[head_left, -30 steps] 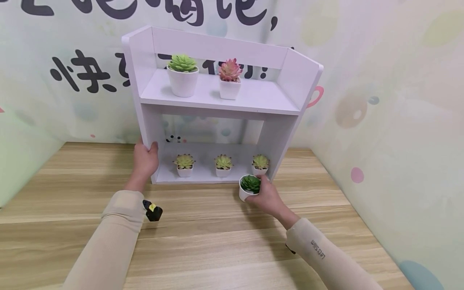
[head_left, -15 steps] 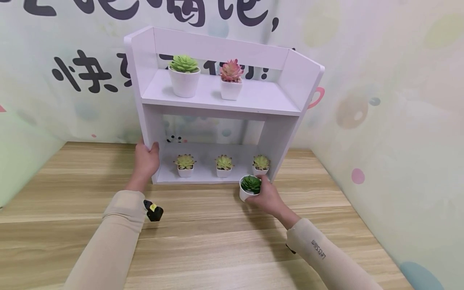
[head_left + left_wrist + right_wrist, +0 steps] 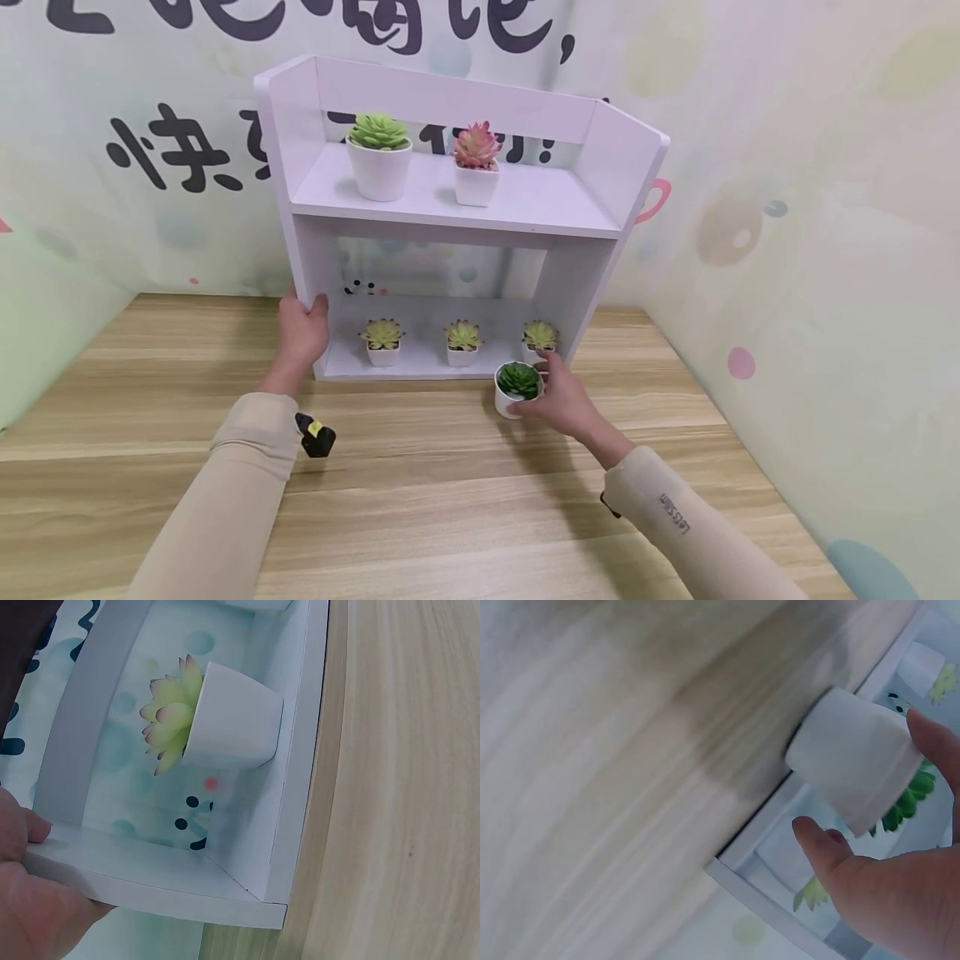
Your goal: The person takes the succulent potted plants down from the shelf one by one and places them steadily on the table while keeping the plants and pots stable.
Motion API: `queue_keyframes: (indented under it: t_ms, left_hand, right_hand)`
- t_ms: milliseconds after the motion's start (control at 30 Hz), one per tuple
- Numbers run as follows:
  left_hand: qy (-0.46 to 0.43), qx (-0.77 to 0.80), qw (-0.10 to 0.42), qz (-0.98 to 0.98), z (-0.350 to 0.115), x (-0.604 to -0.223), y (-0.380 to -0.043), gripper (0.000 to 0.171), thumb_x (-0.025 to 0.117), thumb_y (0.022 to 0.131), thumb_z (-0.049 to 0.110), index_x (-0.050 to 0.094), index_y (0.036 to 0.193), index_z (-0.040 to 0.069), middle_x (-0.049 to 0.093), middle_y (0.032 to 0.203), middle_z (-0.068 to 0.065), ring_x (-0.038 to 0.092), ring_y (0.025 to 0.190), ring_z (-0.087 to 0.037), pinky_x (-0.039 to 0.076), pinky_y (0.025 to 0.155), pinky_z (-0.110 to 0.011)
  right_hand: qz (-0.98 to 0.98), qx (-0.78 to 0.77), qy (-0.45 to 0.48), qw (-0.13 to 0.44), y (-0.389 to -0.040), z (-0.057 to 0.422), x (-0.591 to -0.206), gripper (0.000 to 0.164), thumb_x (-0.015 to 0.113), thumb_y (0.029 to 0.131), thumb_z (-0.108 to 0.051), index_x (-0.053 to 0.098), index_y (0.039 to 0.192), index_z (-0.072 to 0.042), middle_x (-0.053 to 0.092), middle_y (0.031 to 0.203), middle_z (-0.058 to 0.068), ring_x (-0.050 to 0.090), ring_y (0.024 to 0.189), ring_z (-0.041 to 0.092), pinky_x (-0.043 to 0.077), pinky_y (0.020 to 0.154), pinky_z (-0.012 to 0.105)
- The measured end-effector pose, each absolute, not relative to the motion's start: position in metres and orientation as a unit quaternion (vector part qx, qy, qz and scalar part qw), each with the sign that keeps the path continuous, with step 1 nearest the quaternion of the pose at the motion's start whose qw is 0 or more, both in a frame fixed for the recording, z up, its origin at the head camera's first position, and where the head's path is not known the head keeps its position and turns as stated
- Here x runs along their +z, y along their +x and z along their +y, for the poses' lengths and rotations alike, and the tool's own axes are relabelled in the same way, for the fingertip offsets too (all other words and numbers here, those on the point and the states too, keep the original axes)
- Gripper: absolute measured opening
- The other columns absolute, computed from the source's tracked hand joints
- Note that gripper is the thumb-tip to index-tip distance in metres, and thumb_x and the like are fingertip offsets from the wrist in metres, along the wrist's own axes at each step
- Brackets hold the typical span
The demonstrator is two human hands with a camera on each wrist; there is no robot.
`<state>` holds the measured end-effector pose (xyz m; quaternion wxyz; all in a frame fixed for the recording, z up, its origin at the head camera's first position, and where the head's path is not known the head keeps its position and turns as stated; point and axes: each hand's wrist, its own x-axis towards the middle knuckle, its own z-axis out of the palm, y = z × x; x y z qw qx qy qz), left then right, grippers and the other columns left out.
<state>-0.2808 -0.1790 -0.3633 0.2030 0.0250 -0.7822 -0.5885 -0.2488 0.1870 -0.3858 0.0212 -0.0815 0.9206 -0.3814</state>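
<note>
Now: L hand (image 3: 300, 332) grips shelf (image 3: 450, 208) side panel, steadying it; R hand (image 3: 562, 400) fingers loosened beside dark-green pot (image 3: 516, 388), frame centre, just touching.

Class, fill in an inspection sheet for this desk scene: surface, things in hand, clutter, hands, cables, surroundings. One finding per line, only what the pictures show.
Surface: wooden table, pale striped grain.
Things in hand: dark green plant in a white pot stands on the table before the white shelf unit, at its right front corner.
Clutter: three small yellow-green plants on the bottom shelf; a green plant and a pink plant on the top shelf.
Hands: left hand grips the shelf unit's left side panel; right hand, fingers loosely spread, is at the dark green pot.
Cables: nothing seen.
Surroundings: pastel walls with large dark lettering.
</note>
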Motion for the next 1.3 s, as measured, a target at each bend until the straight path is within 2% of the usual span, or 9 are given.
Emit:
queue_keyframes:
  t_ms: [133, 367, 767, 1033, 1300]
  left_hand:
    - [0.025, -0.587, 0.197, -0.785, -0.181, -0.362, -0.28, 0.049, 0.037, 0.105, 0.007, 0.029, 0.15, -0.013, 0.041, 0.15, -0.036, 0.041, 0.14, -0.049, 0.034, 0.117, -0.063]
    - [0.022, -0.583, 0.185, -0.791, -0.185, -0.362, -0.279, 0.05, 0.036, 0.106, 0.009, 0.028, 0.151, -0.013, 0.041, 0.15, -0.037, 0.041, 0.139, -0.051, 0.035, 0.116, -0.065]
    - [0.03, -0.566, 0.165, -0.807, -0.189, -0.36, -0.279, 0.053, 0.04, 0.106, 0.014, 0.029, 0.152, -0.01, 0.041, 0.151, -0.035, 0.042, 0.139, -0.05, 0.037, 0.113, -0.066]
    - [0.044, -0.554, 0.164, -0.815, -0.187, -0.352, -0.276, 0.062, 0.051, 0.103, 0.028, 0.034, 0.151, -0.007, 0.046, 0.149, -0.032, 0.049, 0.135, -0.048, 0.042, 0.111, -0.063]
    - [0.039, -0.555, 0.206, -0.805, -0.185, -0.335, -0.28, 0.062, 0.057, 0.098, 0.025, 0.038, 0.15, -0.005, 0.051, 0.147, -0.03, 0.052, 0.132, -0.047, 0.044, 0.11, -0.061]
  right_hand:
    - [0.918, -0.382, -0.098, 0.031, -0.247, 0.188, -0.377, 0.105, 0.092, 0.07, -0.025, 0.031, 0.153, -0.003, 0.049, 0.149, 0.027, 0.048, 0.138, 0.043, 0.042, 0.113, 0.055]
    - [0.918, -0.378, -0.118, 0.037, -0.243, 0.186, -0.36, 0.107, 0.091, 0.073, -0.028, 0.028, 0.155, -0.002, 0.044, 0.154, 0.025, 0.043, 0.142, 0.044, 0.041, 0.115, 0.056]
    - [0.912, -0.378, -0.162, 0.011, -0.235, 0.174, -0.325, 0.098, 0.089, 0.076, -0.03, 0.035, 0.152, -0.002, 0.05, 0.149, 0.022, 0.05, 0.138, 0.039, 0.044, 0.114, 0.051]
    - [0.911, -0.376, -0.171, 0.003, -0.227, 0.168, -0.303, 0.088, 0.084, 0.082, -0.035, 0.038, 0.152, -0.007, 0.051, 0.15, 0.017, 0.055, 0.135, 0.039, 0.047, 0.112, 0.05]
    - [0.904, -0.384, -0.19, -0.011, -0.224, 0.161, -0.279, 0.083, 0.082, 0.084, -0.032, 0.039, 0.151, -0.008, 0.053, 0.148, 0.015, 0.053, 0.137, 0.032, 0.046, 0.113, 0.047]
